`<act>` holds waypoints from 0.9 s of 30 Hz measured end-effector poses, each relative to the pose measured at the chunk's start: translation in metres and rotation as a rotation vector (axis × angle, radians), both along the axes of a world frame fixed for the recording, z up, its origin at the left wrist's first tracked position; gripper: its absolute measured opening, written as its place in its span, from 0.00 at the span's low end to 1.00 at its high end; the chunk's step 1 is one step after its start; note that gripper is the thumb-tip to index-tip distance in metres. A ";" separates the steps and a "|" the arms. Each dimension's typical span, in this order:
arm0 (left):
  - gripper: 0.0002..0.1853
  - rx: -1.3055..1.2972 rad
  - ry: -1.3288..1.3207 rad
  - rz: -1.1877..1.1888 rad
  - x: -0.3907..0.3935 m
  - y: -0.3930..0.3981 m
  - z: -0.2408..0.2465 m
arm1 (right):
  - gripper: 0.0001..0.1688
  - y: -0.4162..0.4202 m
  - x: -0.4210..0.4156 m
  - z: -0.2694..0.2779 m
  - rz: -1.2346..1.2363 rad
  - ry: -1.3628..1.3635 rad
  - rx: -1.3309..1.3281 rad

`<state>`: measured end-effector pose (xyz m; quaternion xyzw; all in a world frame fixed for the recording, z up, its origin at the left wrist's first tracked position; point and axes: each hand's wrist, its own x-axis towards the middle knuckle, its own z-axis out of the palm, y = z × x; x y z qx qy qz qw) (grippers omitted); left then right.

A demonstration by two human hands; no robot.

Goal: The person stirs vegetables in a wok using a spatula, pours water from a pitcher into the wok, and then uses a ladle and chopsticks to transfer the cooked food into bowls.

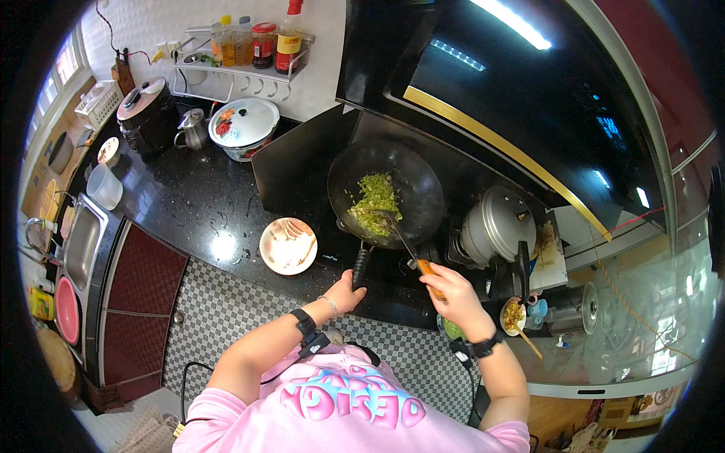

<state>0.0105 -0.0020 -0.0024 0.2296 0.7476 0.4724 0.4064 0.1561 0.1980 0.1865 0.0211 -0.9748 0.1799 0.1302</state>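
A black wok [419, 187] sits on the stove, with chopped green vegetables mixed with pale bits [376, 198] heaped in its left half. My left hand [345, 293] is closed around the wok's ribbed black handle [361, 266], which points towards me. In my right hand [456, 297] is the wooden grip of a metal spatula [403, 235]; the spatula's head rests in the vegetables. A patterned plate [289, 246] with brown residue lies on the black counter, left of the wok handle.
A pressure cooker [495, 226] stands right of the wok, its handle jutting towards me. Beyond my right hand is a bowl of food [512, 316] with a utensil. An enamel pot [243, 124] and a steel jug [193, 130] stand back left. The range hood [510, 136] overhangs the stove.
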 end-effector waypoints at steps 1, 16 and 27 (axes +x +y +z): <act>0.38 -0.005 -0.028 -0.003 0.000 -0.001 0.007 | 0.17 -0.004 0.007 0.012 -0.032 0.001 -0.075; 0.40 -0.045 0.050 -0.010 -0.002 0.001 -0.010 | 0.12 -0.010 -0.042 0.039 -0.091 -0.062 -0.254; 0.41 -0.095 -0.011 -0.091 -0.007 0.002 0.009 | 0.13 0.000 -0.094 0.055 -0.091 -0.095 -0.289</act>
